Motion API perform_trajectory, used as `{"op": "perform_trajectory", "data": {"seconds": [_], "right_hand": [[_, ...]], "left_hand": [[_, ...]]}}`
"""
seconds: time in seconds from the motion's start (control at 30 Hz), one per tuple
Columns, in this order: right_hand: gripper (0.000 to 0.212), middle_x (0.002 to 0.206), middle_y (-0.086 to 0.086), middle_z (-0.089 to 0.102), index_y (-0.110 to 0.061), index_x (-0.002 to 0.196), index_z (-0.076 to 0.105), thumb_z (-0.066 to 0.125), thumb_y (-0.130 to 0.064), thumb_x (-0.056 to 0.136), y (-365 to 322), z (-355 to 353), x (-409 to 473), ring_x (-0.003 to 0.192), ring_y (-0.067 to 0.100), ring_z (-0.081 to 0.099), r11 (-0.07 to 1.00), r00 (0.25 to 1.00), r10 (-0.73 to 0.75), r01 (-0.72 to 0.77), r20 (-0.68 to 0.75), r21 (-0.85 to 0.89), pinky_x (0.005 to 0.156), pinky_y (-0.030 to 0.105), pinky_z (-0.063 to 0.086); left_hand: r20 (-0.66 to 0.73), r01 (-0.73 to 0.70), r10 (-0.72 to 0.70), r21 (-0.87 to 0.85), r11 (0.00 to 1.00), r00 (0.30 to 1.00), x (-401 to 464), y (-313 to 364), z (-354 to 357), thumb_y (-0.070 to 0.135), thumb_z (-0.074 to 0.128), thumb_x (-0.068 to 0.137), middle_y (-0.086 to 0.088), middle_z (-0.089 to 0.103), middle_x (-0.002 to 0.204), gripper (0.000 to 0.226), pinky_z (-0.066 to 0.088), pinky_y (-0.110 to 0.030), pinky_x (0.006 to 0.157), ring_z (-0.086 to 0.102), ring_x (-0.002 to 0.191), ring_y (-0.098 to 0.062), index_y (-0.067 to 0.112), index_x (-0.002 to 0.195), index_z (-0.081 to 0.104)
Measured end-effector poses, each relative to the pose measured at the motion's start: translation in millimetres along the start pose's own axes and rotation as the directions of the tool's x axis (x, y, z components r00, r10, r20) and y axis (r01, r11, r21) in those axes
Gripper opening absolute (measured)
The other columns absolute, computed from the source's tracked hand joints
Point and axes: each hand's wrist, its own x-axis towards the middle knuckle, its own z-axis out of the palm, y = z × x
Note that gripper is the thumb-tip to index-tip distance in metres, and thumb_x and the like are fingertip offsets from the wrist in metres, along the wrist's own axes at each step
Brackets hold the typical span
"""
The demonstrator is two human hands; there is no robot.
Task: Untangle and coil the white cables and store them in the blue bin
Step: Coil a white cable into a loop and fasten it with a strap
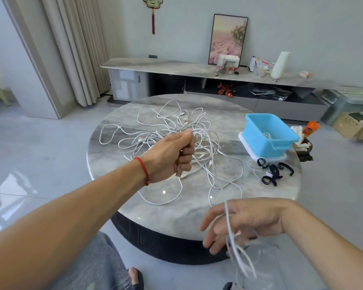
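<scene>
Head view shows the left hand (172, 155) gripping tangled white cables (176, 130), the right hand (239, 222) loosely trailing one strand, blue bin (281, 143) nearly empty.

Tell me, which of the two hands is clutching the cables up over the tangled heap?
The left hand, the one with the red string at its wrist. It grips strands above the white cable tangle on the table, while the right hand hangs low off the near edge, cable draped over it.

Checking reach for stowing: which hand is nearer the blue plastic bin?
Left, narrowly. The left hand grips cables level with the blue plastic bin; the right hand is off the table's near edge.
</scene>
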Motion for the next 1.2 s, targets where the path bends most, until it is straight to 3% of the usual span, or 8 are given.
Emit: {"op": "perform_trajectory", "data": {"seconds": [0.2, 0.37, 0.5, 0.57, 0.67, 0.83, 0.97, 1.2], "right_hand": [[0.07, 0.128, 0.016, 0.071, -0.008, 0.138, 0.051, 0.061, -0.004, 0.069, -24.0, -5.2, 5.1, 0.12, 0.035, 0.068, 0.987, 0.965, -0.16, 0.159, -0.208, -0.02, 0.112, 0.049, 0.048], [0.056, 0.116, 0.027, 0.072, -0.008, 0.135, 0.046, 0.036, 0.023, 0.089, -28.7, -20.2, 5.7, 0.103, 0.045, 0.073, 0.972, 0.902, -0.155, 0.213, -0.402, 0.102, 0.098, 0.056, 0.056], [0.047, 0.106, 0.032, 0.073, 0.002, 0.13, 0.055, 0.031, 0.02, 0.094, -38.7, -32.4, 5.6, 0.071, 0.035, 0.073, 0.819, 0.764, -0.152, 0.452, -0.627, 0.353, 0.066, 0.046, 0.065], [0.035, 0.098, 0.03, 0.074, 0.004, 0.122, 0.062, 0.038, 0.008, 0.096, -40.9, -35.2, 11.1, 0.051, 0.023, 0.064, 0.804, 0.659, -0.111, 0.5, -0.744, 0.323, 0.042, 0.028, 0.054], [0.02, 0.087, 0.018, 0.076, -0.004, 0.104, 0.07, 0.056, -0.017, 0.1, -36.4, -32.5, 26.5, 0.041, 0.012, 0.044, 0.935, 0.526, -0.178, 0.353, -0.831, 0.023, 0.036, 0.02, 0.025], [0.015, 0.071, -0.006, 0.076, -0.021, 0.091, 0.074, 0.061, -0.02, 0.099, -34.4, -21.8, 49.4, 0.049, 0.005, 0.054, 0.907, 0.471, -0.406, 0.101, -0.783, -0.409, 0.052, 0.028, 0.045], [0.021, 0.067, -0.008, 0.075, -0.018, 0.083, 0.075, 0.06, -0.019, 0.097, -34.5, -20.2, 53.2, 0.052, -0.002, 0.058, 0.873, 0.476, -0.422, -0.017, -0.772, -0.487, 0.047, 0.013, 0.037], [0.017, 0.066, -0.012, 0.073, -0.023, 0.082, 0.074, 0.064, -0.026, 0.095, -28.2, -25.6, 47.7, 0.069, 0.002, 0.067, 0.836, 0.544, -0.427, -0.066, -0.722, -0.545, 0.066, 0.024, 0.05]], "left_hand": [[-0.094, -0.011, 0.015, 0.044, 0.999, 0.995, 7.1, -12.2, -1.1, 0.032, 0.04, 0.109, -0.006, 0.047, 0.071, 0.028, 0.03, -0.026, 0.049, 0.033, 0.052, -0.015, 0.012, 0.095, 0.054], [-0.217, 0.018, -0.003, 0.067, 0.998, 0.976, 13.8, -16.0, -8.0, 0.036, 0.039, 0.108, -0.006, 0.057, 0.074, 0.03, 0.039, -0.027, 0.052, 0.042, 0.051, -0.017, 0.014, 0.097, 0.056], [-0.362, 0.088, -0.04, 0.117, 0.989, 0.931, 27.1, -14.2, -10.4, 0.024, 0.037, 0.108, -0.006, 0.058, 0.073, 0.026, 0.03, -0.022, 0.046, 0.039, 0.049, -0.013, 0.013, 0.097, 0.058], [-0.417, 0.099, -0.053, 0.09, 0.991, 0.907, 34.5, -14.0, -10.1, 0.008, 0.034, 0.105, -0.009, 0.057, 0.074, 0.027, 0.029, -0.024, 0.046, 0.037, 0.051, -0.013, 0.007, 0.098, 0.06], [-0.438, 0.086, -0.05, 0.063, 0.994, 0.898, 40.8, -18.8, -7.2, 0.0, 0.038, 0.102, -0.011, 0.059, 0.079, 0.028, 0.036, -0.024, 0.049, 0.042, 0.056, -0.014, 0.0, 0.095, 0.065], [-0.305, 0.083, -0.119, -0.128, 0.988, 0.945, 39.6, -27.5, 7.8, 0.013, 0.04, 0.108, -0.019, 0.065, 0.094, 0.027, 0.059, -0.041, 0.073, 0.063, 0.081, -0.03, -0.001, 0.118, 0.06], [-0.257, 0.109, -0.124, -0.073, 0.991, 0.958, 36.6, -33.1, 18.3, 0.018, 0.039, 0.109, -0.016, 0.07, 0.091, 0.032, 0.052, -0.031, 0.055, 0.066, 0.065, -0.022, -0.004, 0.122, 0.057], [-0.301, 0.058, -0.056, -0.005, 0.998, 0.952, 39.7, -41.8, 25.5, 0.013, 0.041, 0.108, -0.008, 0.053, 0.066, 0.029, 0.05, -0.023, 0.049, 0.055, 0.061, -0.021, -0.007, 0.109, 0.061]]}}
